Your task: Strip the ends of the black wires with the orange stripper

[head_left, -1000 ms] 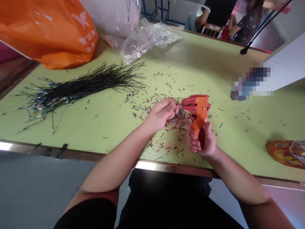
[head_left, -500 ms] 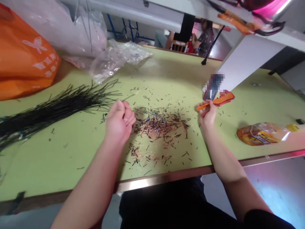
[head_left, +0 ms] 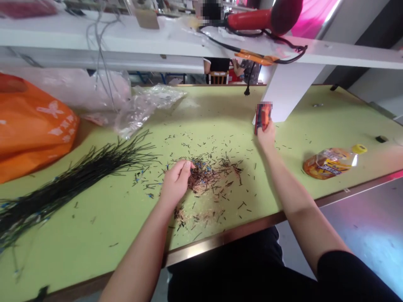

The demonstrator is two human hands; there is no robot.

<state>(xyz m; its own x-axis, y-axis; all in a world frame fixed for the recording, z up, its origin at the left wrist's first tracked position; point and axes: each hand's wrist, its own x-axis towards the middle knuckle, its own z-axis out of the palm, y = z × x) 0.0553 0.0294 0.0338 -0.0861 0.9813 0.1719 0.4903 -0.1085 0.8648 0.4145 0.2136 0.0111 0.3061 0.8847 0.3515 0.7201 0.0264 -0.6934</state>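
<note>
My left hand (head_left: 176, 179) is closed, thumb against bent fingers, at the left side of a heap of short wire scraps (head_left: 201, 174). These are black, blue and copper-coloured bits. Whatever the fingers may hold is hidden. Farther off to the right, my right hand (head_left: 267, 135) grips an orange-and-red hand tool (head_left: 266, 113); its jaws are not clear. That hand is right by a phone-like dark slab (head_left: 258, 117) leaning at the foot of a white post (head_left: 288, 90). A long bundle of black wires (head_left: 78, 180) lies left of my left hand.
An orange bag (head_left: 34, 130) and crumpled clear plastic (head_left: 141, 107) occupy the table's back left. On the right, a drink bottle (head_left: 330, 163) lies on its side. A white shelf (head_left: 126, 37) crosses above, carrying a red hair-dryer-like tool (head_left: 252, 21). A black plug (head_left: 247, 90) dangles below it.
My left hand has moved down and right onto the scraps, with more blue-tipped bits now left of the heap. My right hand has shifted toward the post, turning the tool upright. The view has tilted up.
</note>
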